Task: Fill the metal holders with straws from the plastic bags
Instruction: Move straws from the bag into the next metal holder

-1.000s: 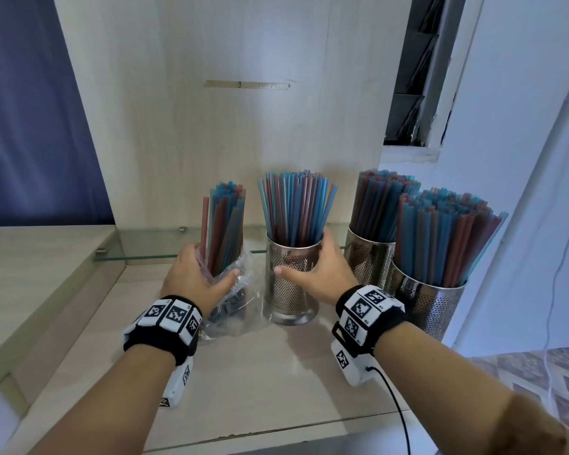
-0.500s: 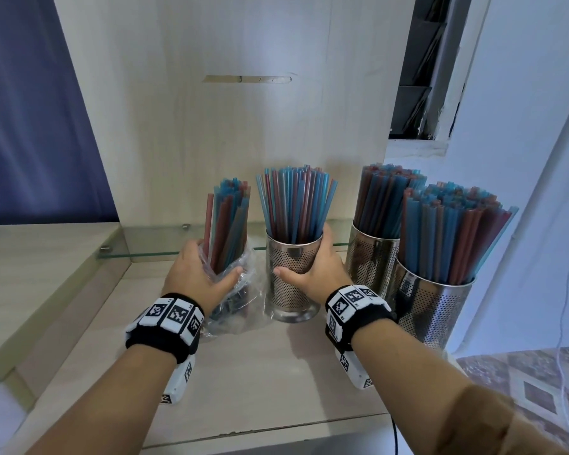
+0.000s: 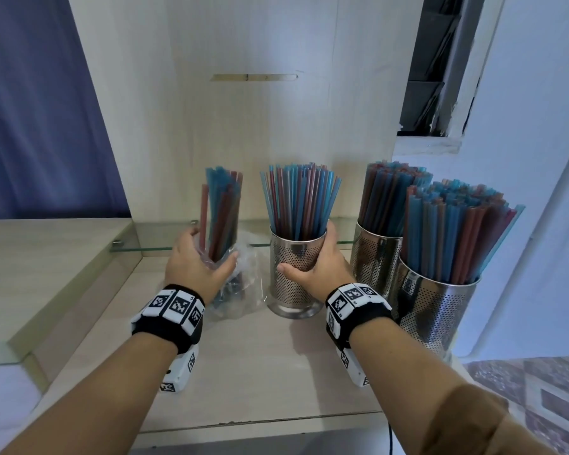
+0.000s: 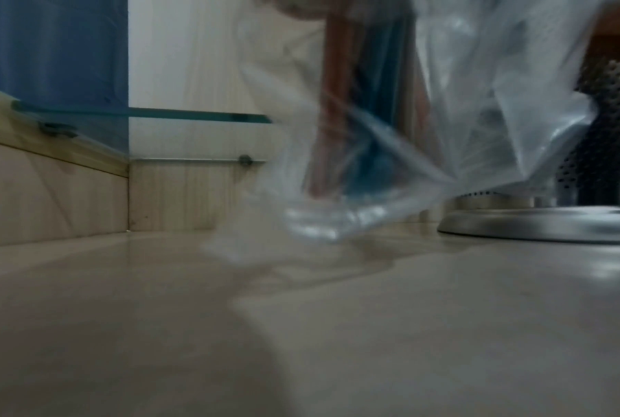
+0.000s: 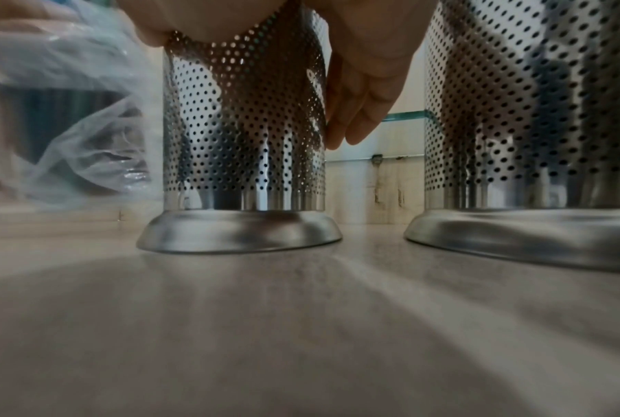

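A crinkled clear plastic bag (image 3: 243,274) of thin blue and red straws (image 3: 222,211), their long axis upright, is clasped by the left hand (image 3: 194,267). Just beside that grip, a perforated steel holder (image 3: 294,277), cylindrical on a flared base, is wrapped by the right hand (image 3: 319,270); its straws fan upward. Right of it, 2 fuller holders (image 3: 437,310) are seen.

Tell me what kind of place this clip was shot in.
Probably a drinks or food-service counter, though I can't be sure. Three perforated metal holders packed with blue and red straws stand on a pale wood-look counter with a glass shelf behind, and a plastic bag holds more straws.
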